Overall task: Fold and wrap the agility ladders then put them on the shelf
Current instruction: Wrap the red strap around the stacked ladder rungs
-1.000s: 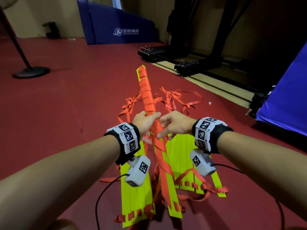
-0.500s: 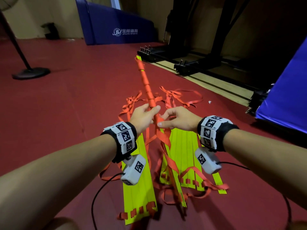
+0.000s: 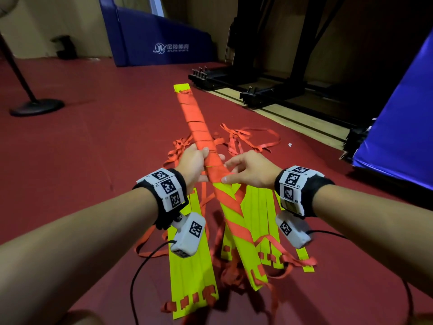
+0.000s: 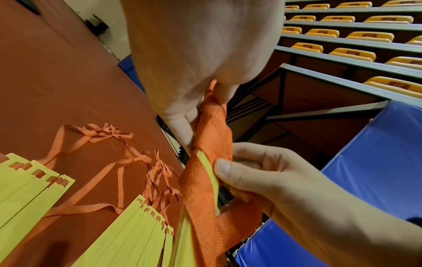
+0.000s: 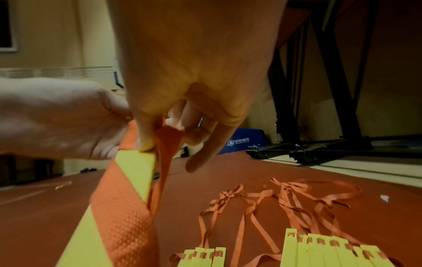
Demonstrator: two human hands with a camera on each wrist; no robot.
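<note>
1. The bundle of rungs [image 3: 206, 146] is held off the floor [image 3: 93, 160], tilted away from the person, its far end pointing toward the black frames [image 3: 257, 90].
2. It is gripped near its middle by the left hand [image 3: 191, 160], whose fingers are curled round the wrapped part; the strap [image 4: 205, 180] is pinched against the bundle's edge by the thumb and fingers of the right hand [image 3: 248, 172].
3. If the right hand's pinch is eased before the next turn is laid, the last winding is judged likely to slacken, and the turns nearer the person, which are widely spaced, could slide along the smooth plastic.
4. The thin yellow rungs could fan out of the stack if the left hand's hold is loosened, since the near end is bound only loosely.
5. The trailing strap runs down among the other ladders [image 3: 194, 266] on the floor; a snag there could drag them or pull the wrap askew.
6. The bundle appears as a long, flat, narrow stack of bright yellow slats. Its far half is covered by close orange turns; toward the person, diagonal bands leave yellow showing.
7. The strap is a flat woven orange web with a dimpled texture.
8. Two further fans of yellow rungs with tangled orange straps [image 3: 248, 139] lie on the red floor below, not yet folded.
</note>
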